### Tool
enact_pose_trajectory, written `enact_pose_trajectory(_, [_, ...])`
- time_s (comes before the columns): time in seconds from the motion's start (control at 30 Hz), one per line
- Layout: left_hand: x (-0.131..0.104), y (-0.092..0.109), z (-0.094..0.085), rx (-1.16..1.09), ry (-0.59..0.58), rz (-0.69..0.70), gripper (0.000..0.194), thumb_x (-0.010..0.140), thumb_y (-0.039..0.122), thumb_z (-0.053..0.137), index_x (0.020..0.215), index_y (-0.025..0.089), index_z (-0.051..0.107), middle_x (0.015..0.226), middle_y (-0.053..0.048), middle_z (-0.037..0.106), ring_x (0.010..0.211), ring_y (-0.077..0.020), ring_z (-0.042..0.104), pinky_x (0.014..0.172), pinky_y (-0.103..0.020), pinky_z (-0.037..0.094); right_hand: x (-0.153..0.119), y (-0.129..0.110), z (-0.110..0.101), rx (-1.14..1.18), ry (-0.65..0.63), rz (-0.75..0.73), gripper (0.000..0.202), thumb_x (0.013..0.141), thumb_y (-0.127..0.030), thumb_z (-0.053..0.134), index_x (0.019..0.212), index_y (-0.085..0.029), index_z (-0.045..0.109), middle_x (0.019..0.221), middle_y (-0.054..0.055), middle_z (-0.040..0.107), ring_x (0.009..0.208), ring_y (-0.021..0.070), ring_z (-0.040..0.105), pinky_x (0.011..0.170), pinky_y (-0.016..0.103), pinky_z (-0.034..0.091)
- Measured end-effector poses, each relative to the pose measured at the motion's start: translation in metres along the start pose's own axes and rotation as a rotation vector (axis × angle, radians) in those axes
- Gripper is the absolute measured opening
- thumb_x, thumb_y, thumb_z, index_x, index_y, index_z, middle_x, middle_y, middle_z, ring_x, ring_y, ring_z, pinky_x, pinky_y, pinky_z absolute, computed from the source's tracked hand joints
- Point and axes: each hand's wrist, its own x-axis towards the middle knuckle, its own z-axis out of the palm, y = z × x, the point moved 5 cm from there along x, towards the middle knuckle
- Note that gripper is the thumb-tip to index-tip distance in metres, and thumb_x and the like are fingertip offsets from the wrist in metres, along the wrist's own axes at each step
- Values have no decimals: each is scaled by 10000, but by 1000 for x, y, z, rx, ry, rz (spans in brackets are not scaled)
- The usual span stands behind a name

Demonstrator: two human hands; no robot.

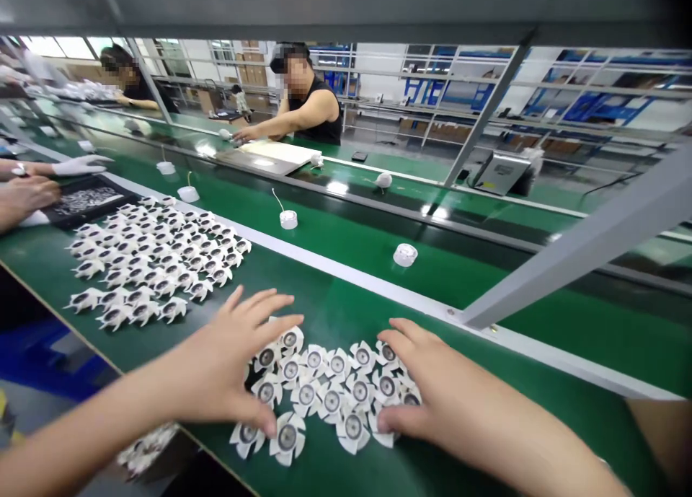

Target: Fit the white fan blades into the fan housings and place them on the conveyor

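Several white fan wheels [331, 401] with grey round centres lie in a loose cluster on the green table [324, 288]. At the cluster's left edge is my left hand [232, 360], fingers spread, its thumb and fingertips against the outer wheels. My right hand [427, 381] curves around the right edge, thumb and fingers apart, touching wheels there. A larger group of white fan wheels [162, 252] with dark centres is laid out in rows farther left.
A conveyor [346, 255] beyond a pale rail carries clear round parts [405, 254]. A slanted metal post [573, 244] rises at right. Another person's hands [32, 190] are beside a black tray [89, 198] at left. A person [318, 107] works across the line.
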Motion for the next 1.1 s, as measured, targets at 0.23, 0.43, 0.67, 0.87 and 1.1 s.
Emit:
enact_pose_trajectory(0.23, [-25,4,74,-41,5,-91,1233,548,948,555,1559,400,109,1638,-82,16,1427,-554,-1,1037,-836,59,-1,-11,76,-60,235,196,915,758,-788,549,1472,-225,451,1549,217,316,1364,546,311,862,761,431])
enact_pose_trajectory(0.43, [18,9,53,-66,-54,52,1194,581,931,561,1558,378,153,1638,-63,-30,1444,-503,-53,1104,-759,58,13,-19,81,-77,133,100,1084,718,-862,498,1548,-196,290,1617,173,104,1468,457,82,1083,768,107])
enact_pose_trajectory(0.67, [52,10,41,-48,-110,218,1230,575,874,630,1565,346,124,1633,-83,-28,1448,-487,-56,1112,-737,29,28,-5,61,-54,74,-74,1222,619,-902,556,1570,-229,188,1628,158,29,1483,417,12,1143,688,60])
enact_pose_trajectory(0.87, [60,4,36,-61,-90,346,1139,589,818,704,1538,398,233,1635,-80,16,1435,-523,1,1089,-763,52,26,4,63,-69,129,-75,1074,792,-841,429,1577,-188,95,1623,149,18,1489,389,27,1160,660,117])
enact_pose_trajectory(1.1, [62,5,36,-54,-82,410,1088,619,863,641,1529,445,216,1640,-51,7,1419,-555,11,1038,-822,58,24,11,60,-79,99,-31,820,910,-755,284,1569,-277,181,1628,70,23,1489,374,26,1144,678,152])
